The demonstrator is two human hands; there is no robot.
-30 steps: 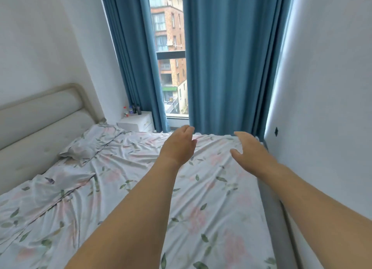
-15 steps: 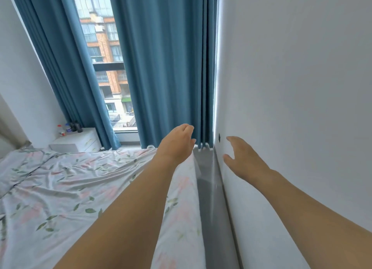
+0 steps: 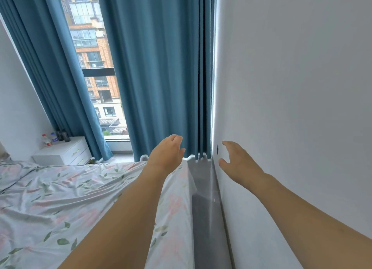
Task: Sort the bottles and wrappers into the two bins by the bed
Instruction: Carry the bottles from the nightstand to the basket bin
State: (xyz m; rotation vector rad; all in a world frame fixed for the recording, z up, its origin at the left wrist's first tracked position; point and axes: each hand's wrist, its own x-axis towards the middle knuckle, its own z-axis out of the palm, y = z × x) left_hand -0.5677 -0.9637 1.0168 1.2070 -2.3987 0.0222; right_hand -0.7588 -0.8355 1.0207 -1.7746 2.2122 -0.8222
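Since a second ago our view has swung from bed point(image 3: 60, 198) to wall point(image 3: 291, 107). Left hand point(image 3: 167, 156), right hand point(image 3: 239, 164): fingers released, empty. Bottles point(image 3: 52, 138): on nightstand point(image 3: 64, 152), well left of our fingers. Bins unseen.

Blue curtains point(image 3: 161, 71) hanging ahead of me, brick bldg point(image 3: 90, 53) showing thru the window. Floral sheet point(image 3: 60, 198) lying rumpled on my left, white nightstand point(image 3: 64, 152) sitting by the curtain, bare wall point(image 3: 291, 87) running along my right.
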